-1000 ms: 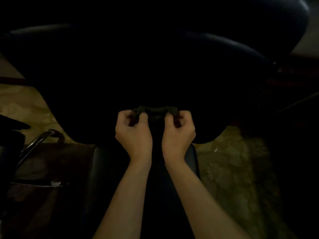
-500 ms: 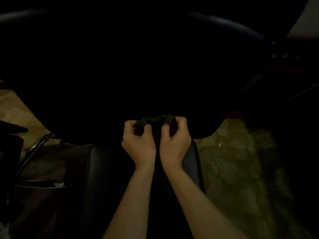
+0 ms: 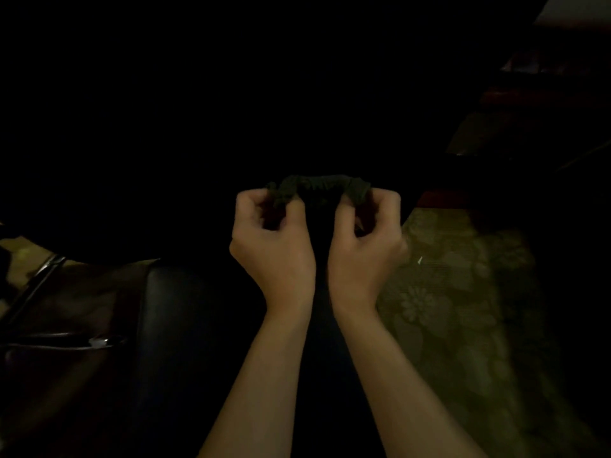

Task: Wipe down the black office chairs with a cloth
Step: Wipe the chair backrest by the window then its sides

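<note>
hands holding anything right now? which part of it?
Yes: the dark bunched cloth. The left hand pinches its left end, the right hand its right end, and the gathered middle spans between them.

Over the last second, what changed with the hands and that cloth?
Both hands, left hand and right hand, closed together half a second ago, then spread slightly, stretching the bunched cloth. Each keeps its grip. The chair stays put.

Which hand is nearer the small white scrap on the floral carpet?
Right. The right hand is just left of the white scrap; the left hand lies farther left, beyond the right. Both grip the cloth.
</note>
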A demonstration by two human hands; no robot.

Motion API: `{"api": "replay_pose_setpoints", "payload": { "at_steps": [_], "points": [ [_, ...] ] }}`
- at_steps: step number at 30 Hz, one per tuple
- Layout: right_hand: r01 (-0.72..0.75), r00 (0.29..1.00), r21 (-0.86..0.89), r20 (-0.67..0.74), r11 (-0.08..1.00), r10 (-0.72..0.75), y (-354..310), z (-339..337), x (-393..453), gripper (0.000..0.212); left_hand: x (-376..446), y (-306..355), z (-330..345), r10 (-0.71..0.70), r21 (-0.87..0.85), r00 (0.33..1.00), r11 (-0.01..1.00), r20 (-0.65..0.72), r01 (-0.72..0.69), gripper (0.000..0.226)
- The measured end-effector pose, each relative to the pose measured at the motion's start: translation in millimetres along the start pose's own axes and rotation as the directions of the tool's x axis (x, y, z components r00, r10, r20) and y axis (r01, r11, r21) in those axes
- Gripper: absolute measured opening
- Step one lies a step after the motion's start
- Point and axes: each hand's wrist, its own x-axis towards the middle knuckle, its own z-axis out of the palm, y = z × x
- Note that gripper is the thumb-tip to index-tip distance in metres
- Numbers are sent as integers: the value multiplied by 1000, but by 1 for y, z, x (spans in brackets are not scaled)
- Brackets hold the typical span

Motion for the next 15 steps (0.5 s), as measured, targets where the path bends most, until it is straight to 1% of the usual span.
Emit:
{"api": "replay_pose_setpoints", "payload": {
  "at_steps": [3,6,7,11,15],
  "points": [
    [73,997,-59,24,996,-72,25,5,-5,8,-3,-23,3,25,28,1000,999,13,-25,15],
    [206,977,-118,78,971,-198,50,4,-10,11,-7,-48,3,110,112,994,988,11,-110,19],
    [227,972,-123,92,966,-216,55,4,-12,12,-7,-56,1,136,139,991,981,18,-137,19],
    [240,969,-111,95,964,-230,80,6,-19,14,-8,-87,4,172,159,985,972,0,-170,18],
    [272,960,-49,79,961,-268,95,6,-25,13,-11,-102,3,251,156,968,957,-12,-246,17]
  ]
}}
